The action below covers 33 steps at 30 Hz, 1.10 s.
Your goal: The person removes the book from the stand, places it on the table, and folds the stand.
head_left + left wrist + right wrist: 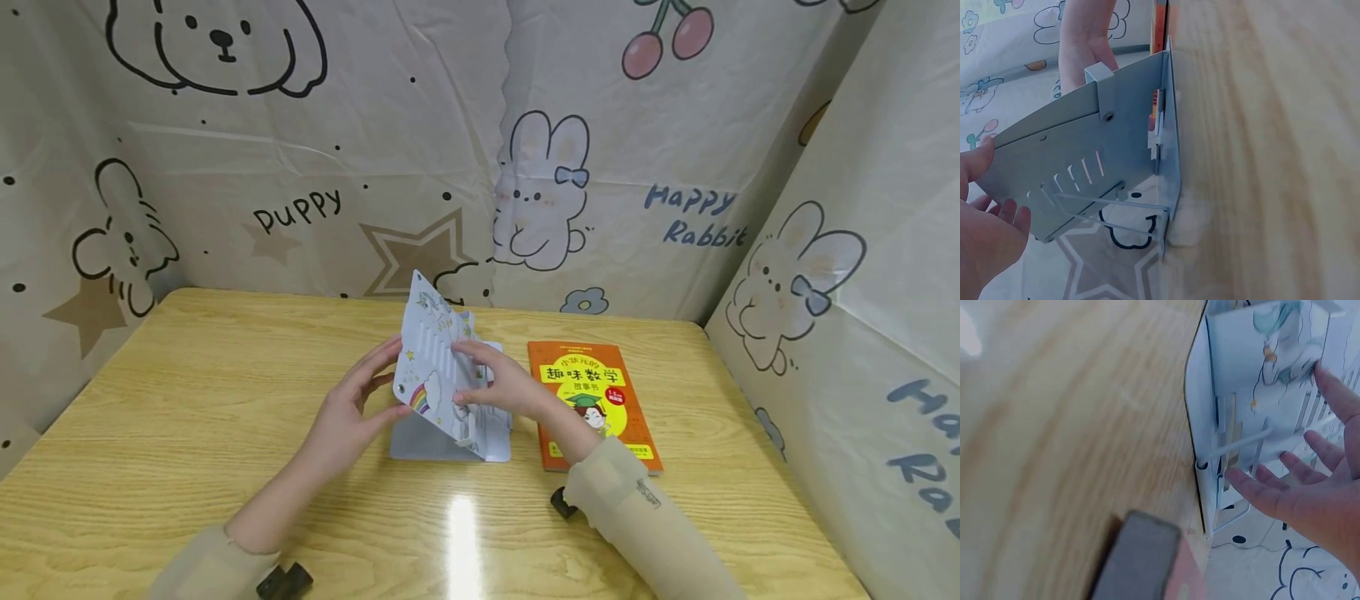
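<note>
A: Biggest thing in the room?
B: Printed cloth point(450, 108), hung at the back and both sides. Cartoon dog, rabbits, cherries, stars. Lettering: "PUPPY", "Happy Rabbit".

A: Below it?
B: Wooden table point(262, 375), light grain. Glare streak on the near half.

A: Person?
B: Two forearms reaching in over the wood, beige sleeves point(652, 517).

A: And the item being handled?
B: Pale stand, around mid-table, just left of the book. Base plate point(435, 446) flat on the wood, slotted panel point(431, 358) tilted up over it.

A: Book?
B: Orange book point(600, 400), yellow circle on the cover, Chinese title. Lies flat, cover up. Right forearm crosses over part of it.

A: Hands?
B: Left hand point(348, 408) grips the panel's left edge, thumb on one side, fingers behind. Right hand point(510, 383) spread, fingers fairly straight, thumb touching the printed face. Not wrapped round anything. Whether every right fingertip touches, can't tell.

A: Small parts?
B: Wire strut point(1107, 200) behind the panel, running to the base. Small clip point(1100, 81) hooked over the panel's near edge. Rainbow print point(429, 393) low on the face, near the left thumb. Black fittings point(285, 581) at both cuffs, partly hidden.
</note>
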### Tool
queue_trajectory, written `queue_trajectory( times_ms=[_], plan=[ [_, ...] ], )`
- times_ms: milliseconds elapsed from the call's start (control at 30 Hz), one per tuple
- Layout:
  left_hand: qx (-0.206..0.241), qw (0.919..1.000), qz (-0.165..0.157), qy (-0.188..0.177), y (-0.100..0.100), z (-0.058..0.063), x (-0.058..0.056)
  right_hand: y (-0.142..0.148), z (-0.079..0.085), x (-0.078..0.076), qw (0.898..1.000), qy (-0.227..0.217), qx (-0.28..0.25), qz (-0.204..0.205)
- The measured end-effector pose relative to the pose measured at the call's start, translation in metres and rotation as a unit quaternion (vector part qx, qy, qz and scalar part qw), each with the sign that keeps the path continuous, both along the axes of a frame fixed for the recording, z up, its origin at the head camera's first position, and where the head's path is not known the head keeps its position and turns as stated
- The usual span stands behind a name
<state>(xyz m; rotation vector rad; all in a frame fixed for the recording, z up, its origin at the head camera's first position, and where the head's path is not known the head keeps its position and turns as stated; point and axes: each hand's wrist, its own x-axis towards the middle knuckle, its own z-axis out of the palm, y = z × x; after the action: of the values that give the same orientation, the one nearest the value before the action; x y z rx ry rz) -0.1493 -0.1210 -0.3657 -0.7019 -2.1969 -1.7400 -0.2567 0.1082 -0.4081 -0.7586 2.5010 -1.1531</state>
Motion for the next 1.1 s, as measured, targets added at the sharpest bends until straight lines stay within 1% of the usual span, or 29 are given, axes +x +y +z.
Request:
queue_trajectory(
  times_ms=[100,300,433,533,600,700,800,900,967,1067,1100],
  plan=[
    [-0.006,1.0,-0.002,-0.002,0.001,0.002,-0.001,0.0,0.001,0.005,1.0,-0.009,-0.015,-0.001],
    [-0.027,0.9996,0.001,-0.012,0.003,0.009,-0.001,0.003,0.002,0.011,1.0,-0.011,-0.021,0.006],
    [-0.04,0.9991,-0.001,-0.009,0.005,0.011,-0.002,0.007,0.003,0.017,0.999,-0.019,-0.033,0.003],
    [-0.048,0.9989,-0.002,-0.003,0.007,0.011,-0.004,0.009,0.005,0.023,0.999,-0.013,-0.037,-0.002],
    [-0.057,0.9984,-0.002,0.001,0.008,0.008,-0.007,0.011,0.006,0.027,0.999,-0.005,-0.036,-0.01],
    [-0.078,0.997,0.0,0.003,0.008,0.002,-0.013,0.011,0.014,0.036,0.999,0.004,-0.047,-0.023],
    [-0.097,0.9953,0.001,0.006,0.008,-0.003,-0.017,0.009,0.029,0.049,0.997,0.008,-0.067,-0.033],
    [-0.104,0.9946,-0.001,0.009,0.009,-0.003,-0.019,0.008,0.043,0.061,0.996,0.014,-0.082,-0.033],
    [-0.104,0.9945,-0.005,0.011,0.01,-0.001,-0.019,0.007,0.048,0.067,0.995,0.021,-0.091,-0.03],
    [-0.105,0.9942,-0.01,0.017,0.012,0.001,-0.02,0.007,0.05,0.072,0.994,0.025,-0.104,-0.031],
    [-0.107,0.9941,-0.011,0.015,0.013,0.006,-0.017,0.008,0.046,0.071,0.993,0.03,-0.107,-0.034]
  ],
)
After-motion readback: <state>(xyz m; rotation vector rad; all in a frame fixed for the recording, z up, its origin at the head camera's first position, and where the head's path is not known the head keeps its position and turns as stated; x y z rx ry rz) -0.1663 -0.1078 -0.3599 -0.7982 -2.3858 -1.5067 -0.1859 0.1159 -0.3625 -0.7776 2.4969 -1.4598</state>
